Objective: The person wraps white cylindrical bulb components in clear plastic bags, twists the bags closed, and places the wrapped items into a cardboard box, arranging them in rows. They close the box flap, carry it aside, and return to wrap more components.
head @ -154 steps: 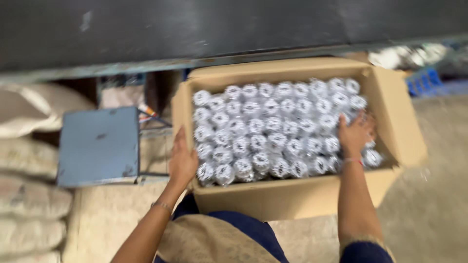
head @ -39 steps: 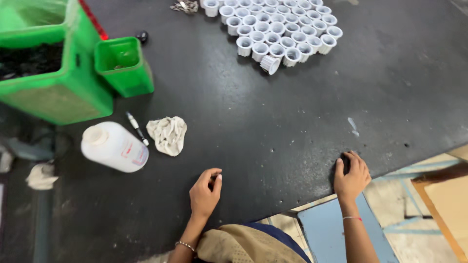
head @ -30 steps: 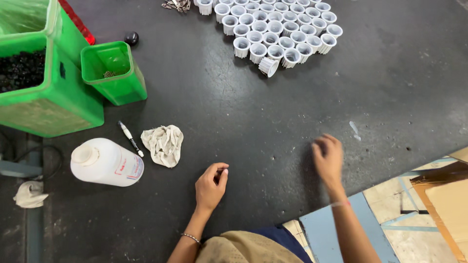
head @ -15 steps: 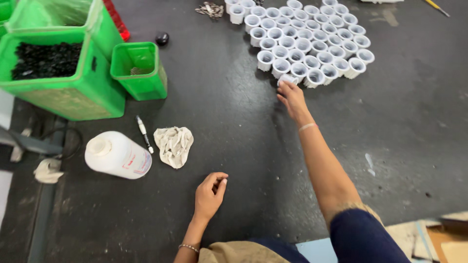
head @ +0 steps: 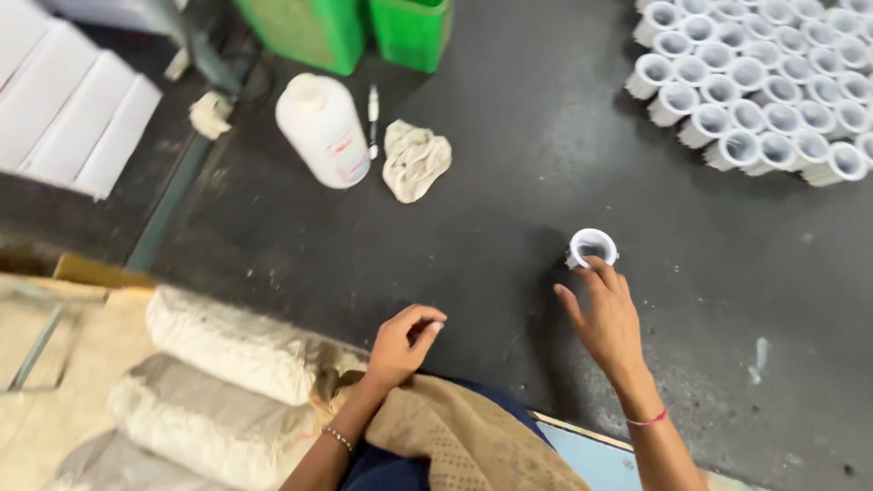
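A single white ribbed cup [head: 592,246] stands upright on the dark table [head: 509,209]. The fingertips of my right hand [head: 607,314] touch its near rim, and the thumb is spread away from it. My left hand [head: 405,344] rests at the table's near edge with its fingers curled and nothing visible in them. A tight cluster of several like white cups [head: 764,86] stands at the far right, apart from the single cup.
A white plastic bottle [head: 322,129] lies on its side beside a pen [head: 373,107] and a crumpled cloth [head: 415,159]. Green bins [head: 364,32] stand at the far edge. Stuffed sacks [head: 227,350] lie below the table to the left.
My right hand came back from the cluster, and one cup now stands alone near me. The view swung left and down. My left hand stayed at the table edge.
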### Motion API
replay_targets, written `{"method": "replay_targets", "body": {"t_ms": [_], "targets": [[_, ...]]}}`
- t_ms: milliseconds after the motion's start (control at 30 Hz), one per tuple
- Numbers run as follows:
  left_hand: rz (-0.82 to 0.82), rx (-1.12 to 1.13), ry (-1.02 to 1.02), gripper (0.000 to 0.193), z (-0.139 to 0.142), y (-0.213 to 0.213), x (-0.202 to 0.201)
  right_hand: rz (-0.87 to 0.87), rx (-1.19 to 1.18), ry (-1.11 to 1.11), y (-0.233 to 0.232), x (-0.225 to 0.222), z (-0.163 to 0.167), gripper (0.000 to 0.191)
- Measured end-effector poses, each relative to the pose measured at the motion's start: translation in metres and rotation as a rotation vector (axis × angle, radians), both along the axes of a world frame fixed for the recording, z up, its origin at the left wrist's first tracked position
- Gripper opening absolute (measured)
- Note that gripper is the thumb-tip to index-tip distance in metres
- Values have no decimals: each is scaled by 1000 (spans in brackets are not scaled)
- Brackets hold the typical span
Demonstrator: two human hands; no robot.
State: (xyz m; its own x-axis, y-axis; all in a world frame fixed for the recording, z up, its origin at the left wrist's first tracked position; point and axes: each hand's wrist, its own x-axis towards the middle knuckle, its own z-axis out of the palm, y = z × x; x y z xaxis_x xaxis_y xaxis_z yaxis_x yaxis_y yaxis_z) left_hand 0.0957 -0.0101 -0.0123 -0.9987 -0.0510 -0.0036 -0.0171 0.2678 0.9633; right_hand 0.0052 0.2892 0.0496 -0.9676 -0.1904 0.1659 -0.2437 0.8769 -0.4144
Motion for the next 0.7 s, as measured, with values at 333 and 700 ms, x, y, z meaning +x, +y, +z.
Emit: {"method": "replay_targets", "body": {"t_ms": [333, 700], "targets": [[-66, 51, -243, 14, -36, -2, 83, -18, -281, 79, -18, 45, -15, 25], [453, -764, -341, 50, -137, -148, 55, 513, -372, -457, -86, 150, -15, 20]]}}
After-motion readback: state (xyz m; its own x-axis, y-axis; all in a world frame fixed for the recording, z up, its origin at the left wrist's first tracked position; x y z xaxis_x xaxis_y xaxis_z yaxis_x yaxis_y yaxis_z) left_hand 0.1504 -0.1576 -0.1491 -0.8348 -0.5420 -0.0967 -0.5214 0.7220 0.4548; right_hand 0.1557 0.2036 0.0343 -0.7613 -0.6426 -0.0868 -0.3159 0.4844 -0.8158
